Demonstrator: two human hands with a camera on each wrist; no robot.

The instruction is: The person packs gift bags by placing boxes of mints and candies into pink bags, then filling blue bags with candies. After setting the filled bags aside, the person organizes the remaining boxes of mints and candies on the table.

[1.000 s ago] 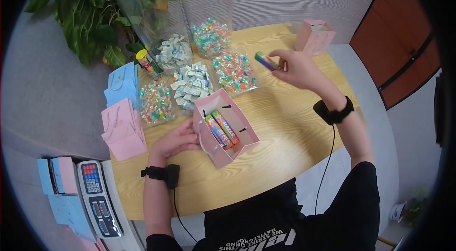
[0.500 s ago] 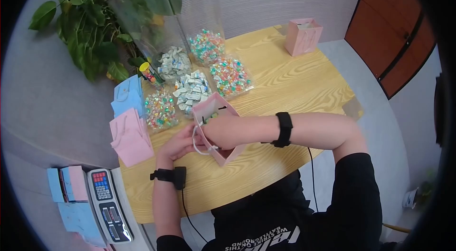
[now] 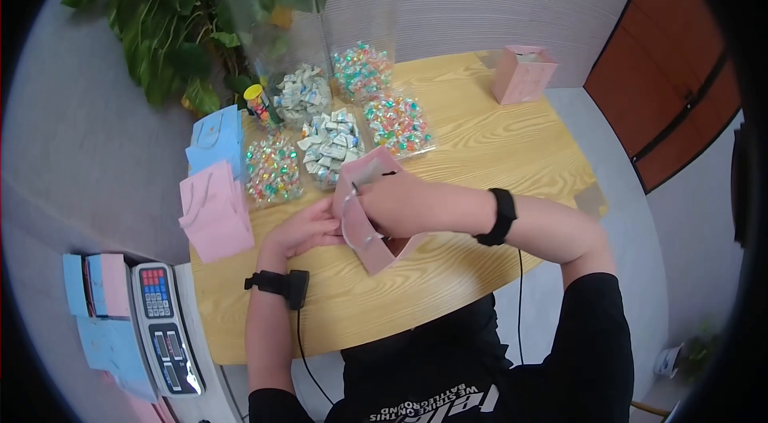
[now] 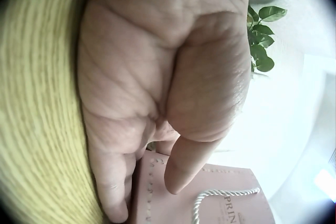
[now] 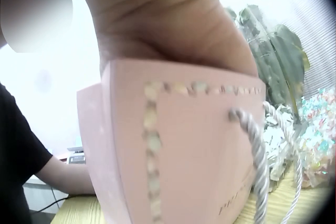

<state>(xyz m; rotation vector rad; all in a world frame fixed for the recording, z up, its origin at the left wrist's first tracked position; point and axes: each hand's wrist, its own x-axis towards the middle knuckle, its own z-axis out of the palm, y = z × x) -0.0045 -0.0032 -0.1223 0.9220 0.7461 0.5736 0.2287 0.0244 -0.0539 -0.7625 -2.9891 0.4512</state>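
Observation:
A pink paper gift bag (image 3: 374,253) with white rope handles stands open-topped on the table, tilted a little. My left hand (image 3: 306,231) holds its left side low down, the thumb on the front panel and the fingers round the edge, as the left wrist view shows. My right hand (image 3: 398,203) reaches down into the bag's mouth, wrist above the rim (image 5: 184,69). The bag's walls hide its fingers, so I cannot tell whether they grip anything. The candy sticks inside are covered by that hand.
Behind the bag are clear bins of wrapped candies (image 3: 398,125) and white packets (image 3: 331,147). Folded pink bags (image 3: 214,211) and blue bags (image 3: 216,141) lie left, a yellow-capped tube (image 3: 256,101) behind. Another pink bag (image 3: 524,75) stands far right; a scale (image 3: 166,327) sits left of the table.
My right hand has swung left from the table's right side, carrying a candy stick, and gone down into the pink bag. My left hand stays at the bag's side.

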